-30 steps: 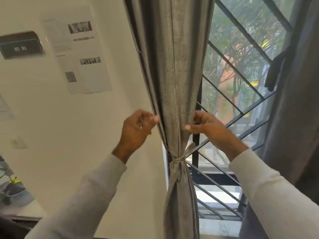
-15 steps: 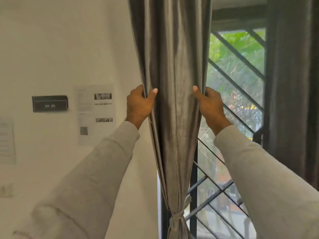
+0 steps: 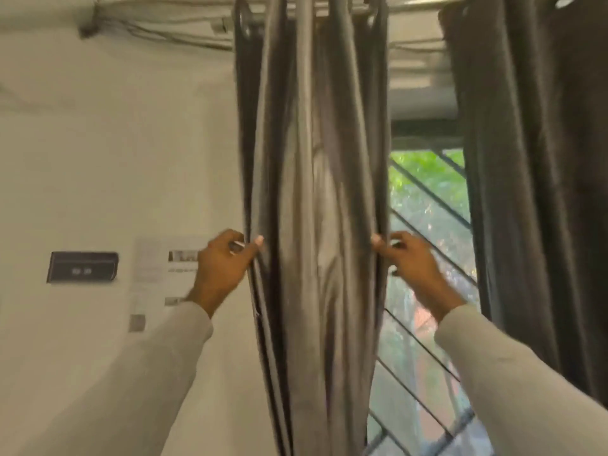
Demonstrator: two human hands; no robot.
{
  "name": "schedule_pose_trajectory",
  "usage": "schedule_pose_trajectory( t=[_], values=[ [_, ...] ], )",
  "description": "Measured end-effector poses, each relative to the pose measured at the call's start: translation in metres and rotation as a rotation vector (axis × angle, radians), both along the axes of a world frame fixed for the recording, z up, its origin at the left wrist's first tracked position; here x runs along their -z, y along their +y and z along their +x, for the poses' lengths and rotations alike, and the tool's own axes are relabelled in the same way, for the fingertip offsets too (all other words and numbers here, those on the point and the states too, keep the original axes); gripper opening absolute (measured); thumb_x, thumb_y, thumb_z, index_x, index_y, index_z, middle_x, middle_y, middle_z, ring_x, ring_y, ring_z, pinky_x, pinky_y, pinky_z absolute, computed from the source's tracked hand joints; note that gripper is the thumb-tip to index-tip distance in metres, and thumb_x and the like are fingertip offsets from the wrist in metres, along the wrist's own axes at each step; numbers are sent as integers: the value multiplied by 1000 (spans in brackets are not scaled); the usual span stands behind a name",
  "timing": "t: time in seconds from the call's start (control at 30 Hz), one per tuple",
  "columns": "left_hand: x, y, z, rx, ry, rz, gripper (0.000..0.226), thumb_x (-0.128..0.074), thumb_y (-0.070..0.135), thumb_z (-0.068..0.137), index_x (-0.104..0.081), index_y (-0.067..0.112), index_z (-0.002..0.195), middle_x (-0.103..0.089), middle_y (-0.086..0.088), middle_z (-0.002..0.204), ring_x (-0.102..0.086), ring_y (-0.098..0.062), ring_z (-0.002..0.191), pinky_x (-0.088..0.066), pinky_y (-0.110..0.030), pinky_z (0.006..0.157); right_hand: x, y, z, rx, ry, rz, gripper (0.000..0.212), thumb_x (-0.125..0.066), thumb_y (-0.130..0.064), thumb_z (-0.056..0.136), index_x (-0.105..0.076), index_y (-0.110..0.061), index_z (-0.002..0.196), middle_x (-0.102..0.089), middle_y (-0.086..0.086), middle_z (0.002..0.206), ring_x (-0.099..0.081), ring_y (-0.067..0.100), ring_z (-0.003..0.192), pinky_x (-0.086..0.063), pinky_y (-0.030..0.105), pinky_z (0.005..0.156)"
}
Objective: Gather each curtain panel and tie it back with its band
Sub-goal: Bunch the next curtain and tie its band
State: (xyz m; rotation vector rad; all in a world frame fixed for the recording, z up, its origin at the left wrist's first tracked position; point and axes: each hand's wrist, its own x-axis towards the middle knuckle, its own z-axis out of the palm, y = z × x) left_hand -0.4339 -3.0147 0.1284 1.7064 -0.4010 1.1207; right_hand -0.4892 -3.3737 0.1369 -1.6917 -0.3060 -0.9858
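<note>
A grey curtain panel (image 3: pixel 312 241) hangs gathered in folds from the rod (image 3: pixel 424 0) at the top. My left hand (image 3: pixel 223 268) pinches the panel's left edge between thumb and fingers. On the opposite edge, at the same height, my right hand (image 3: pixel 404 258) pinches the fabric. The tie band on this panel is below the frame and out of sight. A second, darker curtain panel (image 3: pixel 539 192) hangs loose at the right.
A window with a black diagonal grille (image 3: pixel 427 205) lies between the two panels, with green trees beyond. On the white wall to the left hang a black sign (image 3: pixel 82 267) and a printed paper notice (image 3: pixel 154 278). Cables (image 3: pixel 158 31) run along the top of the wall.
Both hands have slid up along the curtain's edges from just above the tie band. The view has tilted up, so the rod now shows and the band has dropped out of sight.
</note>
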Motion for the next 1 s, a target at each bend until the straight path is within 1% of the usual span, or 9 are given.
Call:
schedule_pose_trajectory(
  t=[0.07, 0.17, 0.3, 0.43, 0.57, 0.77, 0.83, 0.9, 1.0],
  values=[
    [-3, -25, -10, 127, -18, -58, 63, -65, 89, 76, -67, 32, 103, -75, 3, 90, -73, -20, 84, -62, -43, 78, 1, 28, -6, -86, -6, -5, 54, -74, -61, 91, -62, -26, 129, -73, -3, 114, -70, 10, 96, -54, 31, 79],
    [-9, -54, -22, 370, -51, -101, 48, -61, 77, 93, -65, 36, 117, -76, 13, 110, -72, -3, 104, -54, -30, 97, 1, 63, -9, -229, -35, -71, 65, -62, -73, 93, -49, -40, 147, -62, -25, 135, -61, 0, 123, -49, 32, 109],
    [-23, -61, -33, 390, -84, -106, 46, -60, 69, 97, -64, 29, 118, -75, 10, 113, -72, -10, 109, -56, -36, 105, -11, 84, -8, -223, -55, -25, 81, -60, -82, 87, -44, -42, 156, -55, -26, 145, -54, 5, 136, -44, 37, 118],
    [-42, -52, -40, -26, -335, 16, 66, -60, 69, 100, -50, 20, 143, -65, -2, 133, -64, -26, 121, -53, -42, 103, -29, 72, -17, -157, -119, -37, 60, -63, -79, 88, -65, -36, 130, -75, -15, 122, -71, 5, 113, -57, 44, 105],
    [-62, -78, -63, -333, -792, 109, 54, -67, 45, 103, -59, 1, 132, -60, -20, 129, -56, -41, 116, -44, -51, 106, -44, 42, -37, 48, -204, -12, 48, -66, -59, 98, -60, -23, 130, -70, -7, 112, -68, -5, 90, -50, 9, 76],
    [-68, -185, -91, -101, -884, 349, 38, -70, 36, 99, -63, 3, 117, -61, -17, 123, -58, -40, 117, -43, -50, 106, -48, -40, -73, 265, -248, 22, 50, -70, -62, 94, -62, -24, 125, -71, -3, 107, -69, 9, 93, -53, 20, 73],
    [-72, -230, -98, 19, -859, 331, 34, -73, 33, 97, -63, 6, 114, -60, -14, 116, -60, -37, 109, -49, -52, 98, -50, -70, -85, 256, -272, 36, 47, -72, -61, 91, -64, -24, 118, -73, 4, 104, -73, 22, 93, -59, 34, 77],
    [-77, -274, -101, 108, -783, 270, 33, -73, 36, 96, -63, 11, 115, -59, -9, 116, -62, -33, 105, -53, -53, 89, -49, -100, -100, 256, -310, 17, 35, -72, -50, 94, -66, -19, 110, -73, 11, 100, -72, 28, 81, -62, 42, 72],
    [-88, -345, -106, 205, -672, 162, 38, -72, 49, 96, -62, 15, 113, -60, -4, 115, -63, -29, 102, -55, -51, 86, -54, -155, -130, 234, -389, -13, 19, -66, -27, 104, -67, -8, 102, -71, 12, 84, -67, 22, 59, -58, 36, 56]
  ],
)
